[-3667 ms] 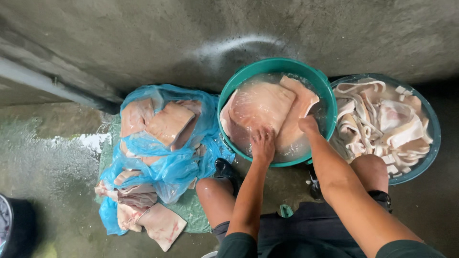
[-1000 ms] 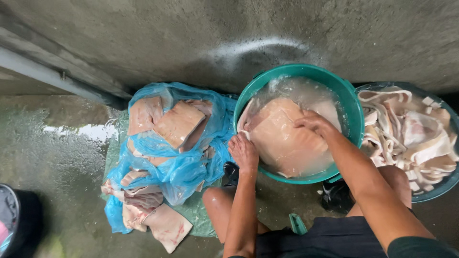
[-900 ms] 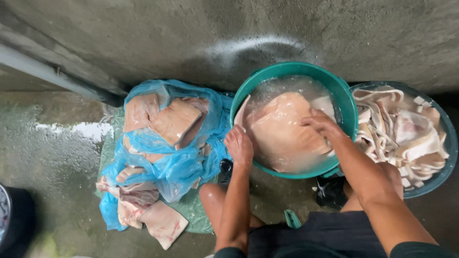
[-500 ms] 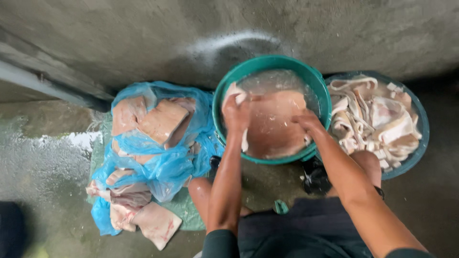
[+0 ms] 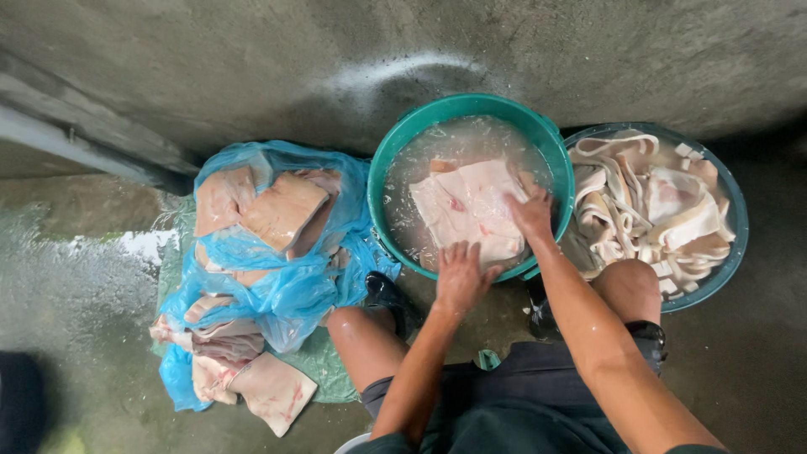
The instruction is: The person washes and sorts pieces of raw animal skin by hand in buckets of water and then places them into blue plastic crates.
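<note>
Pressing pale meat slab (image 5: 471, 210) in green basin (image 5: 382, 168), both hands' grips flat open; strip-filled basin (image 5: 733, 244) beside.

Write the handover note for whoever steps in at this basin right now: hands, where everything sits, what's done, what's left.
Left hand: open, palm on the near rim of the green basin.
Right hand: open, fingers pressing the pale meat slab lying in the basin's cloudy water.
Second basin, on the right: full of pale cut strips.
Left on the floor: more slabs on blue plastic sheeting.
Done: apparently the strips in the second basin.
Left: probably the slab in the water, then the pile on the plastic.
</note>
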